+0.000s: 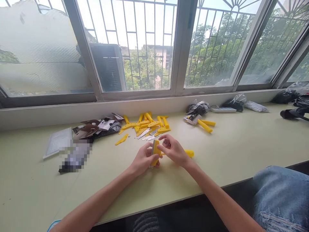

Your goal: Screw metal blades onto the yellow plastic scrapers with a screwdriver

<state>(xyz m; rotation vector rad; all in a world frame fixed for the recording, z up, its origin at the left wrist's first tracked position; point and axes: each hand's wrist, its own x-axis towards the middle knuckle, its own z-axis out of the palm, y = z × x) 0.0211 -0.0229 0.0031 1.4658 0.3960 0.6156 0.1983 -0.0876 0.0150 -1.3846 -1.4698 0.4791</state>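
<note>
A yellow scraper (156, 154) with a grey strip along its head's left edge is held above the table, its head tilted up. My left hand (144, 158) is closed around the head from the left, thumb across its lower face. My right hand (174, 150) is closed at the head's other side, its thumb pressing on the yellow face and its index finger curled over. Something small and shiny shows among the right fingers, too small to name. The scraper's yellow handle (189, 153) sticks out to the right beyond the right hand, partly hidden by it.
Behind the hands lie a pile of yellow scraper parts (148, 122), metal blades (143, 133) and a loose yellow plate (122, 139). Packaging cards (96, 127) and a white tray (58, 141) are at left. Two yellow handles (205, 125) and plastic bags (198, 107) lie at right.
</note>
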